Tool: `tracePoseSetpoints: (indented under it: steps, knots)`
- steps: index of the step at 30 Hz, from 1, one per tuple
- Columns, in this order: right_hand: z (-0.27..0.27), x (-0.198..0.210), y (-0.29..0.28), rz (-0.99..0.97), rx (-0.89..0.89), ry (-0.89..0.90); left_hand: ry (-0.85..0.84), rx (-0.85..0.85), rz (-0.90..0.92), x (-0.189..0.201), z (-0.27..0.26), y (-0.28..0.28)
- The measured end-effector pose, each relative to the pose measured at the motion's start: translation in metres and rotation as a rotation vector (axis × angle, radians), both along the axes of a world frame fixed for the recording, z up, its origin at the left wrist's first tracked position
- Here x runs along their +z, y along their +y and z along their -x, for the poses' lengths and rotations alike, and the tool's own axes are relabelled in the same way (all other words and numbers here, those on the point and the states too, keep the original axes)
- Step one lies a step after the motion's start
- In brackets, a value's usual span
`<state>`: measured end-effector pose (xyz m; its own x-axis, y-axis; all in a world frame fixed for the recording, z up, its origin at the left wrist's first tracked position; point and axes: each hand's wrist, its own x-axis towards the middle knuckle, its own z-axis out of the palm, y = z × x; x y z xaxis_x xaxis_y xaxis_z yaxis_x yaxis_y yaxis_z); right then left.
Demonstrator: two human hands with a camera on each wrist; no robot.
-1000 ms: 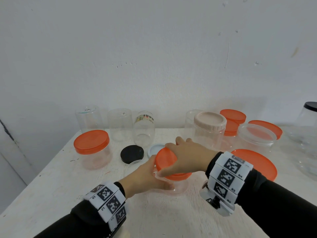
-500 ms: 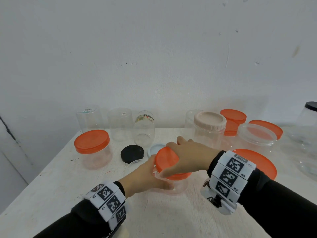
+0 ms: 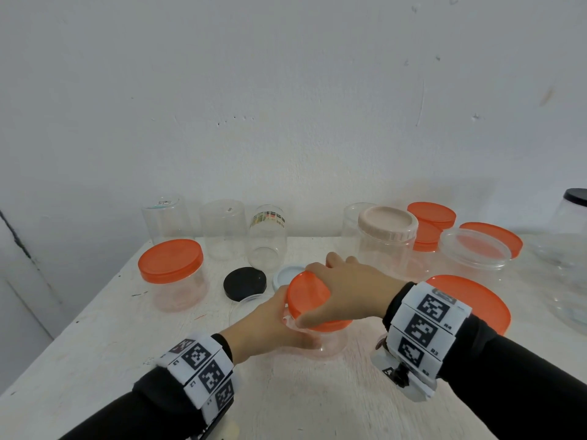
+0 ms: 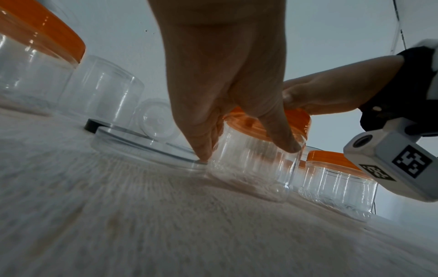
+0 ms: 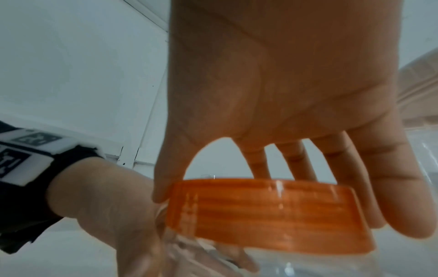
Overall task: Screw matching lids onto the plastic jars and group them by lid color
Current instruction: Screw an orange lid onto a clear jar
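Little has shifted since the earlier frames: from the head view, the right hand (image 3: 346, 290) still caps the orange lid (image 3: 306, 296), fingers curled round its rim, the lid tilted on the small clear jar (image 3: 320, 341) mid-table. Neighbouring jars and loose lids crowd behind; open table lies nearer the person.

Left wrist view: the left hand (image 4: 227, 78) clamps the jar wall with thumb and fingers. It looks light, thin-walled and slick, so a low, firm grip suits.

Right wrist view: the ribbed lid skirt offers purchase.

Orange lid (image 3: 306, 296), clear jar (image 3: 330, 342)
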<state>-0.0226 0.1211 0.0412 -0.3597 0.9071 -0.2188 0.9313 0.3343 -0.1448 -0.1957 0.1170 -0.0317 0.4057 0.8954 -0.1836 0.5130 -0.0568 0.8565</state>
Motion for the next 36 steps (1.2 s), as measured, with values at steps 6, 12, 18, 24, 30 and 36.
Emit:
tracePoseSetpoints:
  steps: [6, 12, 18, 24, 30, 36]
  knots:
    - [-0.002, 0.009, 0.004, 0.128, 0.049, 0.009, -0.001, 0.001, 0.013, 0.000, -0.001, 0.000]
    - [-0.003, 0.006, 0.001, 0.089, 0.076, 0.052, -0.006, 0.000, 0.009, -0.001, 0.000, 0.001]
    - [-0.001, -0.010, -0.009, -0.077, 0.065, 0.040, -0.028, 0.012, -0.015, -0.003, -0.001, 0.001]
    - [-0.002, -0.025, -0.012, -0.170, 0.050, 0.059, 0.007, 0.020, -0.041, -0.002, -0.002, 0.000]
    - [-0.005, -0.038, -0.016, -0.152, 0.019, 0.182, 0.027, 0.007, -0.045, 0.001, -0.002, -0.001]
    - [-0.007, -0.042, -0.018, -0.130, -0.008, 0.234, 0.012, -0.003, -0.034, 0.001, -0.002, -0.001]
